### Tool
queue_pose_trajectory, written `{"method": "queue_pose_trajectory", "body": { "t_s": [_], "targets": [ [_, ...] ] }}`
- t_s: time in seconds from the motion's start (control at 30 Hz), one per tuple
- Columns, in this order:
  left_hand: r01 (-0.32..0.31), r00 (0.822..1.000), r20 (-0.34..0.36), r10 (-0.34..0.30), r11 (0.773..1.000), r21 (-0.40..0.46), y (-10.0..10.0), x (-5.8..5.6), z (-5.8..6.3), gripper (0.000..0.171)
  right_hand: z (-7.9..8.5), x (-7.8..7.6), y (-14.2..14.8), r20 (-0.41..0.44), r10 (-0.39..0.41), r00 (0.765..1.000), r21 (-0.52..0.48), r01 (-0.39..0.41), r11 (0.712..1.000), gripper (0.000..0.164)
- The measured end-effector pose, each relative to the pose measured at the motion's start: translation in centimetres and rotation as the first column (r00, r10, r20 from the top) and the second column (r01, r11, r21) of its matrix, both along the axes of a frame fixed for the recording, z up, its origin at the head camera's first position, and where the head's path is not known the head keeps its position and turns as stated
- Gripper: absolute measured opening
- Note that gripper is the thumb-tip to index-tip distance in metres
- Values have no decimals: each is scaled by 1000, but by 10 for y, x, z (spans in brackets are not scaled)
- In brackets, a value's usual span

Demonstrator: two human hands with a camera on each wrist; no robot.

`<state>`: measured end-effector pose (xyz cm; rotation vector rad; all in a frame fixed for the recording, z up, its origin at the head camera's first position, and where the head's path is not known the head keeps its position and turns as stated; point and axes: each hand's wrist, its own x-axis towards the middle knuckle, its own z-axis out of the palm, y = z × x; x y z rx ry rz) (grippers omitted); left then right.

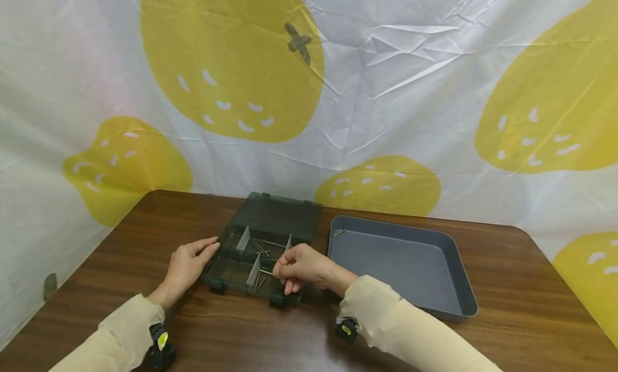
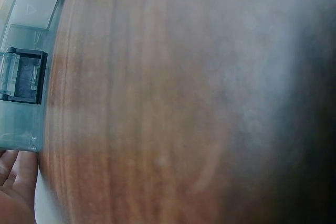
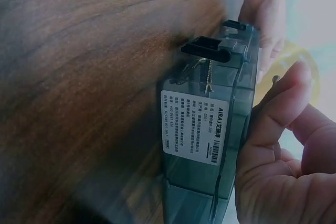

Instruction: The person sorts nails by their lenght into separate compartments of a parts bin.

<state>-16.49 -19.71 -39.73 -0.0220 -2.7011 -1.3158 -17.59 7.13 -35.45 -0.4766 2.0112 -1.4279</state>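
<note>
A dark see-through organizer box point(image 1: 230, 275) stands with its lid raised at the back, its inside split by grey dividers point(image 1: 254, 269). Several screws point(image 1: 259, 247) lie in its compartments. Over the front right part of the box, my right hand point(image 1: 301, 267) pinches a screw point(image 3: 275, 79) between thumb and fingertips, the head poking out in the right wrist view. My left hand point(image 1: 188, 262) touches the box's left side with fairly straight fingers. Only part of that hand shows low at the left in the left wrist view.
Right of the box sits a grey tray point(image 1: 401, 226) with a few small screws point(image 1: 339, 232) in its back left corner. Black latches point(image 1: 217, 286) stick out at the box's front. A fruit-print curtain point(image 1: 367, 119) hangs behind the wooden table point(image 1: 232, 334).
</note>
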Motion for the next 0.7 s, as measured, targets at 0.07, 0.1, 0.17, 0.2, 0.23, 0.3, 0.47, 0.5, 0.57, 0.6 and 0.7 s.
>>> {"method": "queue_pose_trajectory", "body": {
  "t_s": [0.07,0.1,0.17,0.2,0.23,0.3,0.47,0.5,0.57,0.6,0.7],
  "targets": [
    [-1,1000,-1,1,1000,-2,0,0,0,42,0,0,-1,1,-3,1000,6,3,1000,19],
    [-2,1000,-2,2,1000,-4,0,0,0,43,0,0,-1,4,-8,1000,7,8,1000,19],
    [-3,1000,-3,3,1000,-8,0,0,0,42,0,1,-1,-2,-10,1000,7,10,1000,18],
    [-5,1000,-5,5,1000,-12,0,0,0,42,0,1,-1,1,-14,1000,6,14,1000,18],
    [-7,1000,-8,7,1000,-16,0,0,0,42,0,1,-2,-1,-14,1000,6,14,1000,18],
    [-12,1000,-13,12,1000,-24,0,0,-1,42,0,1,-2,-1,-21,1000,2,21,1000,17],
    [-17,1000,-14,16,999,-36,0,0,-1,42,-1,2,-2,0,-29,1000,3,29,1000,15],
    [-16,1000,-13,16,999,-34,0,0,-2,42,0,2,-2,-2,-30,1000,5,30,1000,15],
    [-15,1000,-10,14,1000,-26,0,0,-2,42,0,2,-2,-5,-30,1000,5,30,1000,15],
    [-15,1000,-11,15,1000,-25,0,0,-1,42,0,2,-2,-7,-30,1000,5,30,1000,15],
    [-13,1000,-11,12,1000,-25,1,0,-1,42,0,2,-1,-8,-32,999,-3,32,999,15]
  ]
}}
